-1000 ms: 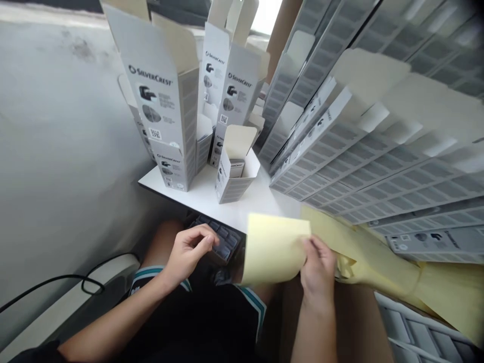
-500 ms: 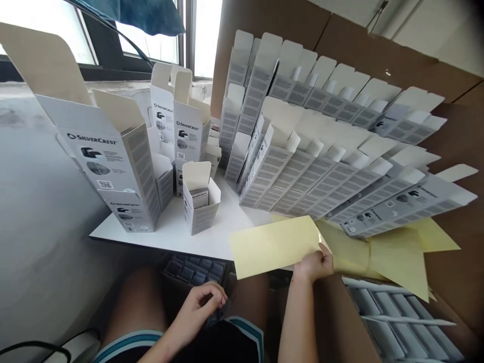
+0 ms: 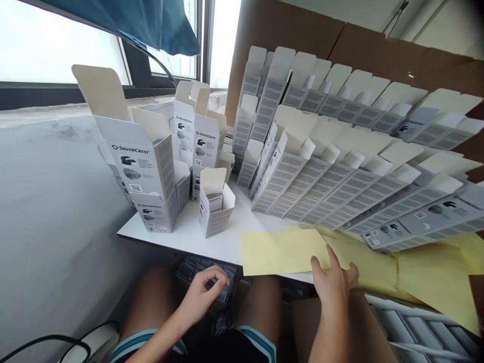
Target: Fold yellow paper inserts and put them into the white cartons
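A yellow paper sheet point(image 3: 282, 252) lies at the front edge of the white table point(image 3: 189, 234), over more yellow paper point(image 3: 419, 267) on the right. My right hand point(image 3: 333, 275) rests on the right end of the sheet, fingers spread. Above my lap, away from the table, my left hand point(image 3: 207, 292) is curled, thumb and fingertips together; anything between them is too small to make out. A small open SilverCrest box point(image 3: 217, 219) with a smaller box inside stands behind the table's front edge.
Rows of tall open boxes point(image 3: 302, 176) fill the table's middle and right. More SilverCrest boxes point(image 3: 139, 166) stand at the left, by the wall. Below the right edge sits a carton of grey-white pieces point(image 3: 416, 322). A window is at the back left.
My right hand has opened from its grip on the sheet's right end, and the sheet now lies flatter. My left hand stays curled. The view has shifted, moving the boxes rightward in the picture.
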Available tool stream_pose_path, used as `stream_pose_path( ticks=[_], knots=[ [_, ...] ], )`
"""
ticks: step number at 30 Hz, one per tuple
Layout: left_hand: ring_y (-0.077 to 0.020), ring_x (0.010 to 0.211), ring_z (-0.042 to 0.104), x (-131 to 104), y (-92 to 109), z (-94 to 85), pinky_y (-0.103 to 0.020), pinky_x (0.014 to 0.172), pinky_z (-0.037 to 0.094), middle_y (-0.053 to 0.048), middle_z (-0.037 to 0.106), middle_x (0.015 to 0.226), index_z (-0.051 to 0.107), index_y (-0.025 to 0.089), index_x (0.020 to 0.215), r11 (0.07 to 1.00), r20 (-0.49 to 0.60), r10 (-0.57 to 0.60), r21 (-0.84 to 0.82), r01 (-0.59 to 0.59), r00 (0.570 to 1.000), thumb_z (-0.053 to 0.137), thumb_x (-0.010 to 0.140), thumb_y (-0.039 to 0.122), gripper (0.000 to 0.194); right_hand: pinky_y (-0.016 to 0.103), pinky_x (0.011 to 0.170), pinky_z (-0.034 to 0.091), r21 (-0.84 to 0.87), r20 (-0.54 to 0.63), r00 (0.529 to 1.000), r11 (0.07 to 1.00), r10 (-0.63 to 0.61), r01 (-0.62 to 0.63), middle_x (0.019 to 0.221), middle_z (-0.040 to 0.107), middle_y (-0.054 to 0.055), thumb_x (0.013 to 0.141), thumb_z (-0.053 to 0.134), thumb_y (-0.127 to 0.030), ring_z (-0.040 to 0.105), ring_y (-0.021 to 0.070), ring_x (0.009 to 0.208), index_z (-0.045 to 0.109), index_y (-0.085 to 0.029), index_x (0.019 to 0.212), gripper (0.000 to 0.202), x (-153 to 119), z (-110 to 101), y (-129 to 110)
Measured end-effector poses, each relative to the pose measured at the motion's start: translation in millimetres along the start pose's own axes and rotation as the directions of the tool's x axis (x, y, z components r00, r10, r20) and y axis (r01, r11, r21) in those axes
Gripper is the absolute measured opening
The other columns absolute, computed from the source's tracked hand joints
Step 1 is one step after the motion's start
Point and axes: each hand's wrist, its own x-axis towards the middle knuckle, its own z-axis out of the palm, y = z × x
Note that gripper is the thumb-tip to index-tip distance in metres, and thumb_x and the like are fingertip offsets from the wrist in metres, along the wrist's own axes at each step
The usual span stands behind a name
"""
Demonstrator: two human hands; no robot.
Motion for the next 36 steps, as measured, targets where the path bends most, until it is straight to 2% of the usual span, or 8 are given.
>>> stream_pose_path(
  ticks=[5, 9, 12, 15, 20, 27, 33, 36],
  knots=[
    [-0.0176, 0.079, 0.063, 6, 9, -3.3, -0.028, 0.074, 0.045, -0.007, 0.069, 0.083, 0.069, 0.015, 0.079, 0.986, -0.066, 0.05, 0.161, -0.038, 0.997, 0.053, 0.098, 0.035, 0.031, 0.045, 0.082, 0.052, 0.311, 0.108, 0.97, 0.934, -0.219, 0.177, 0.127, 0.052, 0.02, 0.08, 0.062, -0.051, 0.058, 0.0317, 0.101, 0.069, -0.017, 0.122, 0.054, -38, -10, -29],
    [-0.016, 0.076, 0.062, 12, 23, -7.4, -0.026, 0.072, 0.046, -0.006, 0.069, 0.083, 0.067, 0.016, 0.082, 0.93, -0.058, 0.204, 0.323, -0.175, 0.977, 0.052, 0.097, 0.025, 0.024, 0.025, 0.054, 0.044, 0.658, 0.498, 0.703, 0.749, -0.508, 0.076, 0.095, 0.063, 0.006, 0.09, 0.061, -0.044, 0.05, 0.014, 0.062, 0.071, -0.022, 0.109, 0.03, -98, -11, -71],
    [-0.0149, 0.076, 0.062, 15, 33, -10.9, -0.025, 0.071, 0.047, -0.005, 0.069, 0.083, 0.066, 0.016, 0.083, 0.873, -0.016, 0.32, 0.394, -0.288, 0.947, 0.053, 0.096, 0.021, 0.019, 0.024, 0.056, 0.043, 0.719, 0.522, 0.644, 0.695, -0.559, 0.021, 0.082, 0.061, 0.002, 0.092, 0.062, -0.039, 0.048, 0.0126, 0.061, 0.072, -0.022, 0.1, 0.021, -124, -6, -90],
    [-0.014, 0.074, 0.063, 17, 37, -13.8, -0.024, 0.069, 0.048, -0.005, 0.069, 0.082, 0.067, 0.017, 0.084, 0.826, 0.027, 0.387, 0.435, -0.359, 0.922, 0.054, 0.095, 0.017, 0.016, 0.024, 0.058, 0.043, 0.747, 0.53, 0.625, 0.665, -0.573, -0.023, 0.075, 0.06, 0.002, 0.094, 0.059, -0.038, 0.05, 0.013, 0.062, 0.071, -0.019, 0.085, 0.024, -129, 0, -95],
    [-0.0144, 0.072, 0.064, 17, 39, -15.7, -0.024, 0.067, 0.049, -0.006, 0.07, 0.081, 0.069, 0.017, 0.086, 0.792, 0.069, 0.402, 0.474, -0.384, 0.913, 0.055, 0.094, 0.017, 0.016, 0.022, 0.055, 0.044, 0.75, 0.525, 0.673, 0.657, -0.521, -0.077, 0.077, 0.059, 0.0, 0.088, 0.067, -0.035, 0.046, 0.011, 0.059, 0.069, -0.018, 0.107, 0.025, -130, 4, -94],
    [-0.0168, 0.08, 0.067, 18, 38, -15.6, -0.027, 0.073, 0.053, -0.008, 0.071, 0.091, 0.069, 0.019, 0.097, 0.828, 0.131, 0.379, 0.393, -0.399, 0.916, 0.058, 0.095, 0.022, 0.012, 0.024, 0.056, 0.042, 0.805, 0.463, 0.66, 0.592, -0.591, -0.034, 0.07, 0.057, 0.001, 0.094, 0.06, -0.037, 0.05, 0.0133, 0.062, 0.068, -0.019, 0.077, 0.026, -127, 1, -98],
    [-0.0288, 0.125, 0.053, 46, 19, -43.6, -0.042, 0.098, 0.05, -0.015, 0.049, 0.137, 0.047, 0.024, 0.134, 0.805, -0.398, 0.538, 0.504, -0.313, 0.743, 0.073, 0.085, 0.029, 0.056, 0.023, 0.058, 0.042, 0.827, 0.424, 0.748, 0.555, -0.51, -0.089, 0.071, 0.053, -0.001, 0.093, 0.062, -0.037, 0.05, 0.0133, 0.064, 0.063, -0.02, 0.075, 0.025, -114, 8, -90],
    [-0.0357, 0.144, 0.034, 73, 12, -61.8, -0.056, 0.116, 0.034, -0.02, 0.032, 0.154, 0.019, 0.023, 0.153, 0.853, -0.43, 0.402, 0.497, -0.16, 0.808, 0.081, 0.077, 0.035, 0.098, 0.023, 0.058, 0.041, 0.834, 0.408, 0.769, 0.544, -0.493, -0.094, 0.07, 0.052, -0.001, 0.092, 0.063, -0.038, 0.048, 0.0132, 0.064, 0.061, -0.02, 0.074, 0.025, -111, 14, -89]
  ],
)
